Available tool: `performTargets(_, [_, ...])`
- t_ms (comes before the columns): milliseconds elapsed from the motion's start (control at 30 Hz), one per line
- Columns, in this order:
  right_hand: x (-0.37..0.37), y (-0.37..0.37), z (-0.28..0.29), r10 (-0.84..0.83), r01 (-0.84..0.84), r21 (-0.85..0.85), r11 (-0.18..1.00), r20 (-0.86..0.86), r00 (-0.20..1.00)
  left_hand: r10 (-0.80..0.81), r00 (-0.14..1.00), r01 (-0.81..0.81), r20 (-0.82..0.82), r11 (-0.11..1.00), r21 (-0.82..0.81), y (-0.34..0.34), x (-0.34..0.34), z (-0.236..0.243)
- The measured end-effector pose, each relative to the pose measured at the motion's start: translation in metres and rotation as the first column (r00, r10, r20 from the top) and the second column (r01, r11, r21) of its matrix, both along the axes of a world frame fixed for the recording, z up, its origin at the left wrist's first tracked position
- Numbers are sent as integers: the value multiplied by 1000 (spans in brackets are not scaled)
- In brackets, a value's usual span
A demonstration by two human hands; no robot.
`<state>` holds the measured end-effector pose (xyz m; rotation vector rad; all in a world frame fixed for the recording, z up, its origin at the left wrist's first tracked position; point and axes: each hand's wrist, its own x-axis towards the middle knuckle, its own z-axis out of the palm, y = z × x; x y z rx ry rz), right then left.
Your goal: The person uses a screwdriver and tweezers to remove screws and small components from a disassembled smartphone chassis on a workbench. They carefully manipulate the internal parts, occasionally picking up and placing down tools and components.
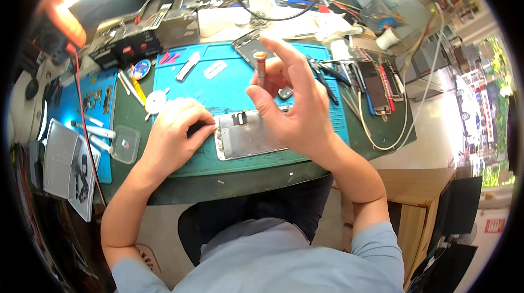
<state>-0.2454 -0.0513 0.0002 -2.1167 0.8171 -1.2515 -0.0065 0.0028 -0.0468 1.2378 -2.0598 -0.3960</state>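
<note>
A phone's display panel (254,139), with its silvery metal back up, lies on the blue work mat (191,96) in front of me. At the panel's left end my left hand (177,132) is closed, thumb and forefinger pinched together by its edge; anything between those fingertips is too small to make out. Above the panel's right part my right hand (297,110) holds a small precision screwdriver (261,69) with a copper-coloured top, roughly upright. That hand's forefinger is raised off the handle. Its tip is hidden. Behind it lies a dark phone housing (248,47).
On the left are a clear plastic box (125,144), a white round spool (155,102) and a grey tray (82,178) of parts. Pliers (325,80) and phones (374,85) lie to the right, near a looping white cable (376,145). A utility knife (188,66) rests on the mat.
</note>
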Motion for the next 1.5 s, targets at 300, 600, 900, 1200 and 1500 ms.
performTargets(300, [-97,-5,-24,-355,366,-89,926,-528,771,24,999,-26,-30,999,-46,-3,-6,0])
performTargets(600, [-93,-24,-5,-511,366,-371,853,-460,726,16,998,-6,57,986,-164,-11,-18,27])
performTargets(900, [-28,-122,5,-287,222,-188,957,-481,828,62,995,-40,75,963,-265,-22,-12,18])
performTargets(1200, [97,-230,-5,-255,109,-309,945,-486,836,129,972,-46,194,923,-382,-19,7,22])
performTargets(1500, [148,-296,-21,-391,310,-240,920,-565,726,185,905,8,382,893,-450,-7,4,23])
